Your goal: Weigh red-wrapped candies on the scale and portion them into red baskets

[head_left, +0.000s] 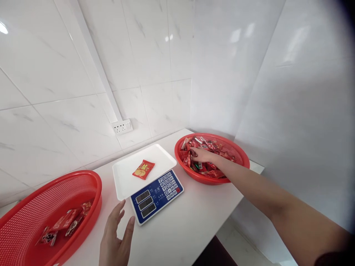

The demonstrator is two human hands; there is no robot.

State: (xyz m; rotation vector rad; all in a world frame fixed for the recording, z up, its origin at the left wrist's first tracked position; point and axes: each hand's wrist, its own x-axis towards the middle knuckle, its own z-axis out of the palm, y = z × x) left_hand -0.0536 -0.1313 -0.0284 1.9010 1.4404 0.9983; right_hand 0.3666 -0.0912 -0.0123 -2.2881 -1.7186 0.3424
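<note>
I have the right hand (202, 154) reached down into the right basket (205, 179), its fingers among the red packets (187, 159), so what matters most, as I judge it, is that those packets lie directly under and around the fingertips, with the right hand much the nearer of the two; their long axes point every which way. The fingers look bent, but the wrappers hide the tips, so I can't tell how far they are closed or whether they have hold of one. My left hand (115, 244) is half open, thumb well apart from the curved fingers, holding nothing that I can see, just beside the near left corner of the scale (158, 201). A single packet (143, 169) lies flat on the white tray (122, 177), ahead and to the right of the left hand, its longer axis seeming to run from far right to near left. The right basket carries a loose heap, mostly red; the left basket (97, 195) has just a few packets (66, 220) on its floor. Both baskets and the scale stand on the white bench (177, 229)
</note>
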